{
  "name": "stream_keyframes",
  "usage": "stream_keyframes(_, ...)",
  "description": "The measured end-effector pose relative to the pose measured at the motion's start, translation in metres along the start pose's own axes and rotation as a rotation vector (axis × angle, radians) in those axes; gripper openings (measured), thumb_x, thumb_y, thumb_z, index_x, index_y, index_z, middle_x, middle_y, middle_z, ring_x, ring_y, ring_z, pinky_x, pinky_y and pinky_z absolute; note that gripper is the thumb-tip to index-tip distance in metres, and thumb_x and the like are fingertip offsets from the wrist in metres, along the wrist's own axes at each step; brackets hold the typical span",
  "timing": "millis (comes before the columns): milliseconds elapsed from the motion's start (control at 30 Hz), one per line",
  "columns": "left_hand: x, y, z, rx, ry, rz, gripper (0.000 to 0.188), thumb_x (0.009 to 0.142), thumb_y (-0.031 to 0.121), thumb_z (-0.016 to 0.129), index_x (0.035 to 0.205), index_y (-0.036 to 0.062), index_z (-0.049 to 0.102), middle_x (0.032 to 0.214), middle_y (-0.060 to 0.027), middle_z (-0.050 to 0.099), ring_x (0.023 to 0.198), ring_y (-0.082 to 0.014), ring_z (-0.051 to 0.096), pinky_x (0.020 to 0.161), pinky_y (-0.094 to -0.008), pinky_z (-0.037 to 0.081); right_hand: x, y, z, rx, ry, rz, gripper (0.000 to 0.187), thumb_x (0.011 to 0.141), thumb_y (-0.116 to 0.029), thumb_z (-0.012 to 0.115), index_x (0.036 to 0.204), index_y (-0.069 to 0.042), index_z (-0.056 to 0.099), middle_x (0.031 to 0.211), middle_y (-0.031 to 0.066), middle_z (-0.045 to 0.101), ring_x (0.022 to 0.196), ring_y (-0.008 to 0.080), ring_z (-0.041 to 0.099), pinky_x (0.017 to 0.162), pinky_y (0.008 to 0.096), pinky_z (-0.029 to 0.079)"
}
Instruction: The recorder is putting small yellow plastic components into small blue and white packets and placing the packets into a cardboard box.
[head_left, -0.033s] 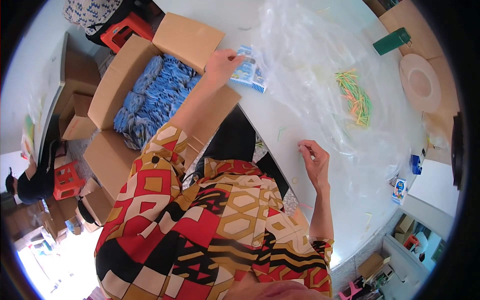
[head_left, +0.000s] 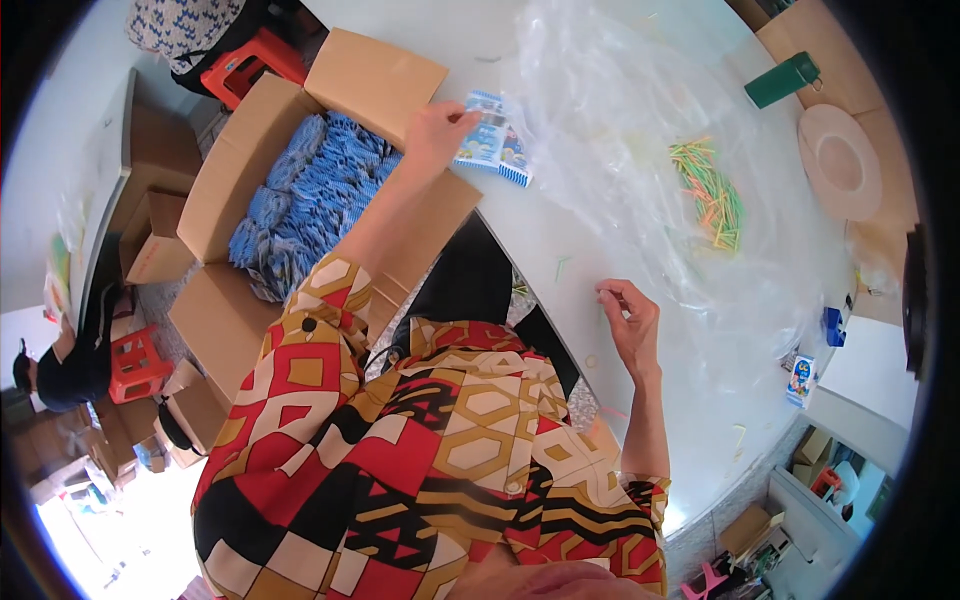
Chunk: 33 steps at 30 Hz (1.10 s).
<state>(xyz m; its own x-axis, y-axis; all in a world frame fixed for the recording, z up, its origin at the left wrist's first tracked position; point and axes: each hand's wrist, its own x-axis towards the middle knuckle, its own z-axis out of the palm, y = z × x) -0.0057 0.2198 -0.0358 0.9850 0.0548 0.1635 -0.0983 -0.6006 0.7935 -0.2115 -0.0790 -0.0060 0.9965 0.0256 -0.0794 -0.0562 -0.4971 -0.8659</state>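
Note:
My left hand (head_left: 436,142) reaches over the open cardboard box's edge to the table, its fingers closed in a pinch at the left edge of a flat blue-and-white printed packet (head_left: 492,143). The packet lies on the white table (head_left: 560,235), with striped ends. Over the table's near part my right hand (head_left: 632,322) rests with fingers loosely curled and thumb apart, nothing visible in it. To the left, the cardboard box (head_left: 372,78) holds many blue striped packets (head_left: 315,195).
A large clear plastic sheet (head_left: 590,110) covers much of the table, with a pile of thin green, yellow and orange sticks (head_left: 708,195) on it. A green bottle (head_left: 785,82) lies at the far right, near a round pale disc (head_left: 840,163). Red stools (head_left: 140,362) stand at left.
My left hand has shifted slightly left, and the left edge of the packet has moved slightly with it. My right hand has stayed in place.

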Motion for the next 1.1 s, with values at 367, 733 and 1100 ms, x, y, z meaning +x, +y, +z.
stream_keyframes(367,-0.072,0.075,-0.038,-0.522,-0.118,-0.027,0.014,0.086,0.010,0.066,0.077,-0.0013,0.066,0.064,0.0054,0.056,0.059,0.0006,0.045,0.051,-0.0168,0.035,0.035,-0.045,-0.002,0.215,0.034,-0.174,0.017,0.090,-0.009,0.057,0.103,0.001,0.061,0.092,0.0058,0.065,0.083,0.0123,0.062,0.077,0.0268,0.049)
stream_keyframes(733,-0.114,0.107,0.006,-0.805,-0.597,0.023,0.009,0.086,0.007,0.065,0.090,-0.0015,0.066,0.076,0.0012,0.062,0.069,-0.0008,0.051,0.059,-0.0197,0.042,0.050,-0.088,-0.010,0.278,0.011,-0.193,0.011,0.087,-0.010,0.062,0.085,0.000,0.066,0.073,0.0013,0.063,0.074,0.0058,0.053,0.069,0.0228,0.043)
stream_keyframes(1100,-0.116,0.122,0.012,-0.779,-0.600,0.043,0.012,0.084,0.008,0.067,0.088,-0.0027,0.068,0.074,-0.0014,0.063,0.068,-0.0032,0.051,0.058,-0.0222,0.042,0.037,-0.079,-0.034,0.304,0.035,-0.224,0.026,0.081,-0.004,0.066,0.107,-0.003,0.061,0.097,0.0035,0.063,0.092,0.0119,0.059,0.087,0.0289,0.046)
